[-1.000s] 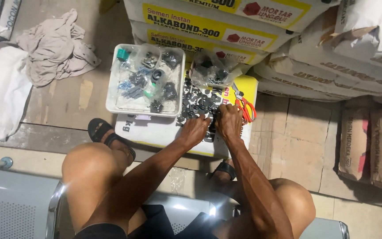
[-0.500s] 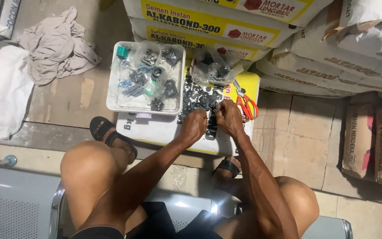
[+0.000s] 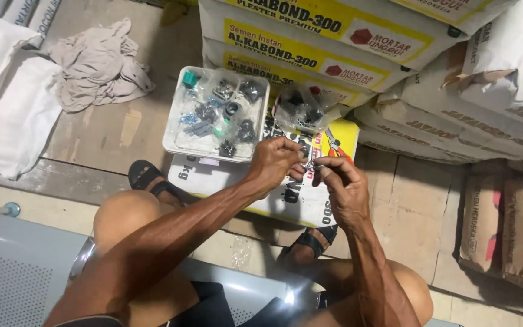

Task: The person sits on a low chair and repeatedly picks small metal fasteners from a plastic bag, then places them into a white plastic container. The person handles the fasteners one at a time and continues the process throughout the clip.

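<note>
My left hand and my right hand meet above a flat white and yellow sack on the floor. Both pinch one small dark part between their fingertips; its shape is too small to make out. Just beyond them lies a clear plastic bag of small dark metal parts. To the left of the bag stands a white plastic tray that holds several small bags of dark hardware and a green piece.
Stacked white and yellow sacks rise behind the tray. Brown paper sacks lie at the right. A crumpled beige cloth and white bags are at the left. I sit on a grey metal bench, sandals on.
Both hands have lifted off the pile of parts and drawn back toward me, closing together on one small part.
</note>
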